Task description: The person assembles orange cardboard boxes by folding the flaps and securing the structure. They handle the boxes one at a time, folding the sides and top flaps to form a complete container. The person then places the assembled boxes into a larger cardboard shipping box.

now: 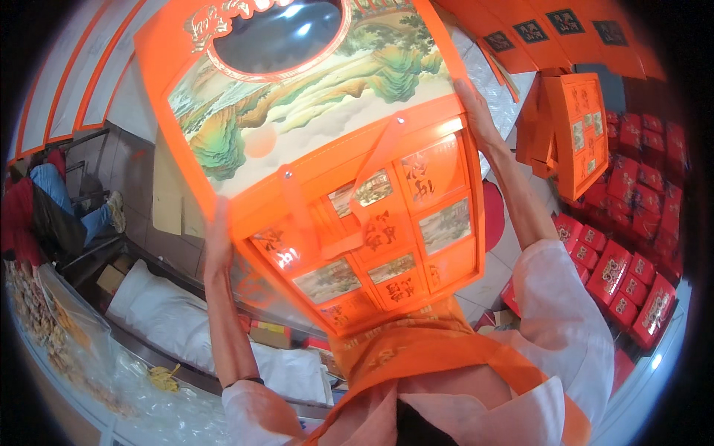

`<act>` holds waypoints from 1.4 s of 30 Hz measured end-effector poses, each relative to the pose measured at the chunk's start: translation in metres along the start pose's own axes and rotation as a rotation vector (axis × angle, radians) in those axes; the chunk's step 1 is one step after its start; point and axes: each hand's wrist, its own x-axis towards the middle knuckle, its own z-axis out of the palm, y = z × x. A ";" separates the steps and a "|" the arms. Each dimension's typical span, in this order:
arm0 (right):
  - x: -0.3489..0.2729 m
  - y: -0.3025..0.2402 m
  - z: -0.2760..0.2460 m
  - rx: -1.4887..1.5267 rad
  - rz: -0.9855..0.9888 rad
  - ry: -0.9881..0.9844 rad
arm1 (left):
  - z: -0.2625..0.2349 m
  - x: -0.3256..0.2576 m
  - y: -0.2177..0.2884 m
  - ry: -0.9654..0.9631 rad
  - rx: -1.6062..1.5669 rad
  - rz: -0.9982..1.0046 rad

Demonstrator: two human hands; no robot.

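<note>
Between my two hands is a large orange gift box (312, 141), tilted and raised in front of my chest. Its upper face carries a green landscape picture and a dark oval window. The lower face has raised orange panels (383, 234) and small landscape panels, with an orange ribbon strap (381, 160) hanging across it. My left hand (217, 234) grips the left edge, its fingers partly hidden by the box. On the opposite side, my right hand (476, 111) presses along the right edge, fingers mostly behind it.
A similar orange box (580, 137) stands at right, above many stacked red boxes (625, 279). White boards edged in orange (67, 82) lean at upper left. Another person's legs (63, 204) show at far left. White sacking (160, 293) and bagged loose pieces (56, 320) lie at lower left.
</note>
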 end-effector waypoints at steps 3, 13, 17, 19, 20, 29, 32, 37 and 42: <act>-0.002 -0.002 0.011 -0.039 -0.026 0.006 | -0.016 -0.004 -0.004 -0.118 0.099 -0.040; -0.002 0.000 0.006 -0.094 0.035 -0.058 | -0.018 -0.015 0.004 -0.156 0.187 0.004; -0.005 -0.001 0.000 -0.098 0.016 -0.082 | -0.015 -0.015 0.010 -0.130 0.215 -0.084; -0.006 0.002 0.001 -0.078 -0.007 -0.057 | -0.016 -0.016 0.011 -0.137 0.225 -0.106; -0.009 -0.001 0.006 -0.035 -0.034 -0.082 | -0.018 -0.015 0.006 -0.150 0.217 -0.067; -0.011 0.008 -0.002 -0.025 -0.071 0.002 | -0.019 -0.020 0.001 -0.200 0.228 0.002; -0.009 0.015 -0.011 0.027 -0.047 -0.024 | -0.012 -0.015 0.024 -0.156 0.029 0.021; -0.009 0.006 -0.001 -0.053 -0.119 -0.057 | -0.015 0.021 0.041 -0.051 -0.115 -0.117; -0.006 0.011 -0.006 0.001 -0.065 -0.059 | 0.014 0.007 0.045 0.081 0.093 -0.018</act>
